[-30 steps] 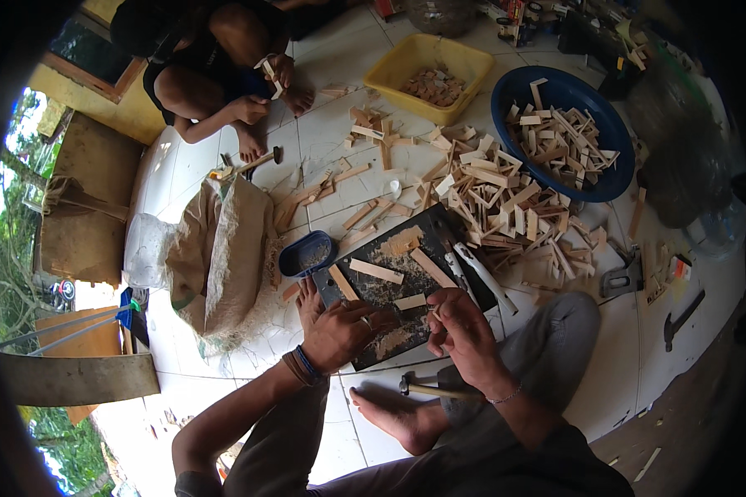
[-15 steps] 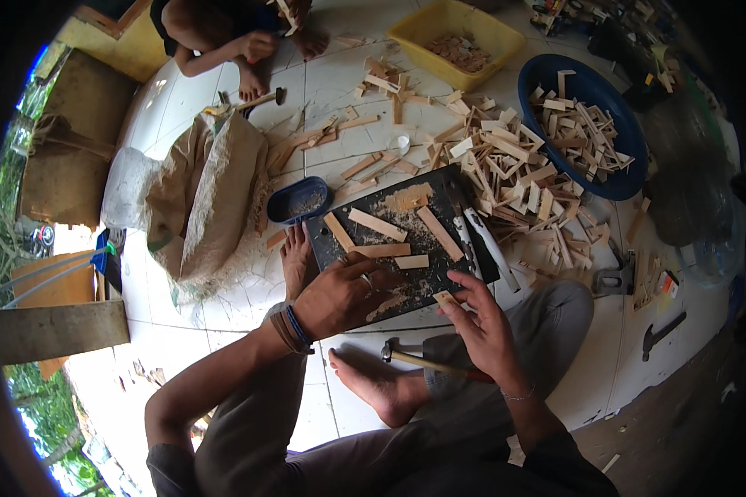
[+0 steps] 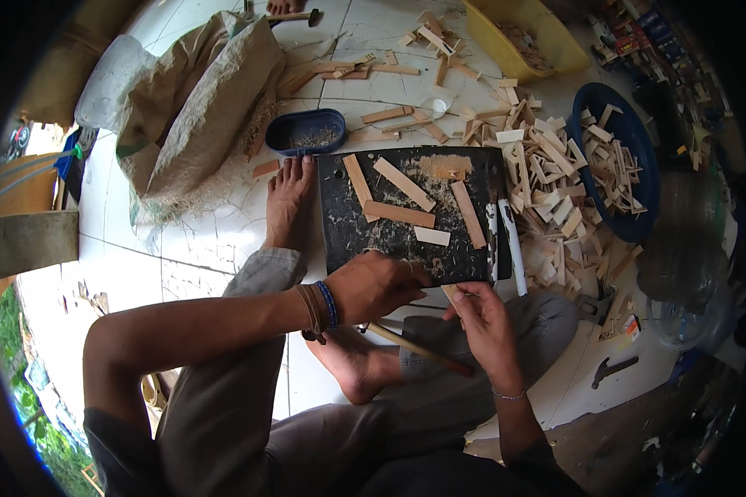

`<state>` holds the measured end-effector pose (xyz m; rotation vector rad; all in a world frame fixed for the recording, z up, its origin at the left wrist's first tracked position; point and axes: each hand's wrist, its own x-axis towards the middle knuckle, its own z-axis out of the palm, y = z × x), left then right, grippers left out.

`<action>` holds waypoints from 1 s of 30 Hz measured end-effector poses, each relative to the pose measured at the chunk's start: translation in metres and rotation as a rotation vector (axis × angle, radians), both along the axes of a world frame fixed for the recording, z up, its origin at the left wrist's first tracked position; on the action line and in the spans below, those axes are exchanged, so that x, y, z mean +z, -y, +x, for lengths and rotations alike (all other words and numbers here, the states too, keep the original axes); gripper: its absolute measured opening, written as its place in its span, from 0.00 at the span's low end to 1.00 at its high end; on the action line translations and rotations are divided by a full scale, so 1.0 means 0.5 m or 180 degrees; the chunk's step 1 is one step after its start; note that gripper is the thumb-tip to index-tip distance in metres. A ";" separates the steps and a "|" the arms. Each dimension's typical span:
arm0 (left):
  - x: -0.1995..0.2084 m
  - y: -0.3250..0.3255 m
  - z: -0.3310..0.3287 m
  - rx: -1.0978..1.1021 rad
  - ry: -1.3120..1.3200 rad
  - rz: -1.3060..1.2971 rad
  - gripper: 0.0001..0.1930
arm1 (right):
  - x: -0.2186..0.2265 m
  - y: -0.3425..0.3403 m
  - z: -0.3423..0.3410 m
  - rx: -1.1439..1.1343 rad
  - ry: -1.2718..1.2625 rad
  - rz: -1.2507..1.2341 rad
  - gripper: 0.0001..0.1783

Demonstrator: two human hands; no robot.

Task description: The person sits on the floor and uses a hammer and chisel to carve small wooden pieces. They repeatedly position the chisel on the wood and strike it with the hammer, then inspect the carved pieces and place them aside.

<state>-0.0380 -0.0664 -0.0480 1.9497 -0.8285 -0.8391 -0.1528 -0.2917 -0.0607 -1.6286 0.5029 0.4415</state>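
Note:
In my right hand [image 3: 482, 319] a small wood piece [image 3: 451, 291] is pinched between thumb and fingers, just off the near edge of a black board [image 3: 340, 248]. My left hand [image 3: 377, 286] is beside it at the same edge, fingers curled together; whatever they may hold is too small to make out. Several flat wood strips [image 3: 399, 214] lie on the board among sawdust and small dark bits. A hammer [image 3: 419, 348] rests across my lower leg, its head mostly hidden below my left hand.
A blue oval tray [image 3: 278, 147] of small nail-like bits stands beyond my foot. Loose wood pieces [image 3: 547, 174] heap up right of the board, beside a blue basin [image 3: 584, 178] and yellow tub [image 3: 506, 41]. A sack [image 3: 199, 108] stands left; another hammer [image 3: 613, 373] lies right.
My left hand has come off the strips to the board's near edge, close to the wood piece in my right hand. The view has shifted, and the other person is mostly out of it.

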 end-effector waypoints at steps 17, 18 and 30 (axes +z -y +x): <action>-0.020 0.024 0.005 -0.0065 0.0305 -0.0100 0.17 | -0.006 -0.014 0.017 -0.0359 -0.0075 0.0140 0.14; -0.019 0.025 0.005 -0.0112 0.0377 -0.0078 0.18 | -0.008 -0.014 0.018 -0.0376 -0.0061 0.0134 0.14; -0.019 0.024 -0.006 -0.0408 0.0967 -0.0041 0.23 | -0.018 -0.020 0.014 -0.0500 -0.0042 0.0168 0.12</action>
